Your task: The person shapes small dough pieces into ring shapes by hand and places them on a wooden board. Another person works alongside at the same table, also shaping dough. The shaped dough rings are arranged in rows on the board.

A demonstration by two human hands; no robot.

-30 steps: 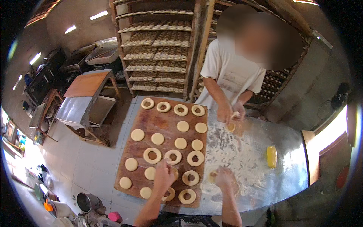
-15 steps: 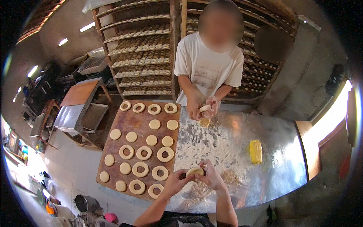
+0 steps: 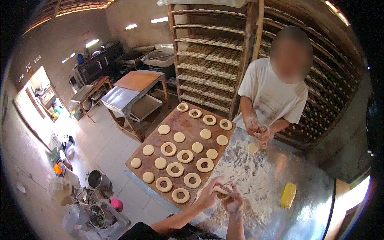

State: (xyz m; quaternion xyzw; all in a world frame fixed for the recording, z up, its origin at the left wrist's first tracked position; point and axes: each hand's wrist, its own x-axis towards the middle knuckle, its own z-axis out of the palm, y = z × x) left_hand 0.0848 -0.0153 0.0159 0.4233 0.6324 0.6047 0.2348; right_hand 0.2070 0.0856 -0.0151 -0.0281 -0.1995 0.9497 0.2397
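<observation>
Between my two hands I hold a pale dough ring (image 3: 222, 189), just above the floury near part of the table and close to the board's right edge. My left hand (image 3: 209, 195) has its fingers closed around the ring's left side. The right hand (image 3: 233, 200) grips the other side, its fingertips pressed on the dough. Left of my hands, a wooden board (image 3: 192, 131) carries rows of dough rings (image 3: 175, 169) and flat dough discs (image 3: 160, 163). My fingers cover part of the ring.
Across the metal table (image 3: 310, 176) a co-worker (image 3: 276, 96) works with both hands over a dough disc (image 3: 252, 148). A yellow block (image 3: 288, 195) lies at the right. Racks (image 3: 208, 72) of dough stand behind; a mixer (image 3: 86, 208) stands lower left.
The view has swung left, so board and table appear farther right. The ring in my hands has turned and looks more folded by my fingers. The co-worker's hands have closed together.
</observation>
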